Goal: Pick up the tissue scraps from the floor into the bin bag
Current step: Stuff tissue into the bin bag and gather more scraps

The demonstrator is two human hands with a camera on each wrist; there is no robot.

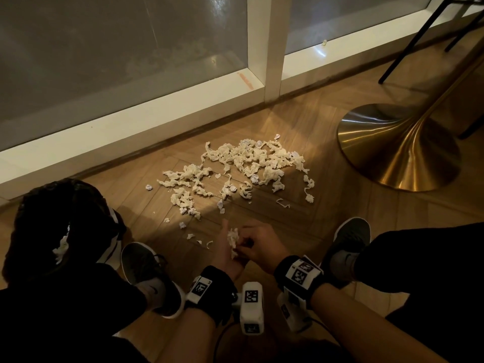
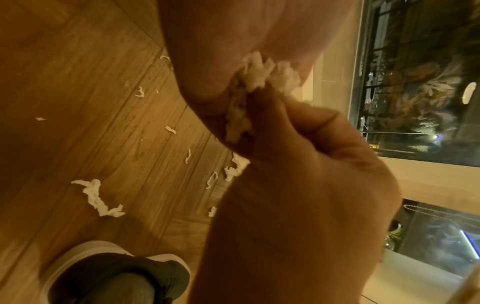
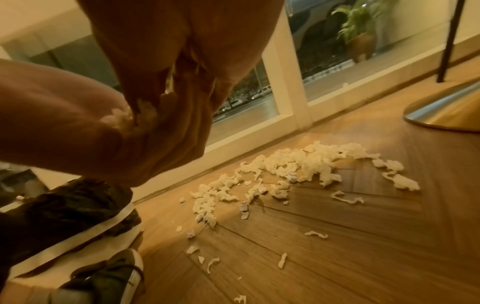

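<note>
A wad of tissue scraps (image 1: 232,241) sits between my two hands, low over the wooden floor. My left hand (image 1: 224,248) lies palm up under the wad, its thumb curled against it (image 2: 241,107). My right hand (image 1: 258,243) pinches the same wad from the right with curled fingers. In the right wrist view a bit of the wad (image 3: 118,118) peeks out between the hands. A big pile of tissue scraps (image 1: 248,163) (image 3: 293,164) lies on the floor ahead, and smaller loose scraps (image 2: 98,198) lie nearer. The black bin bag (image 1: 57,213) (image 3: 64,205) stands open at my left with some tissue inside.
A gold table base (image 1: 398,148) (image 3: 441,117) stands at the right, with black chair legs (image 1: 408,43) behind it. A white window frame (image 1: 272,48) runs along the far side of the floor. My shoes (image 1: 146,273) flank the hands, the other shoe (image 1: 348,244) being at the right.
</note>
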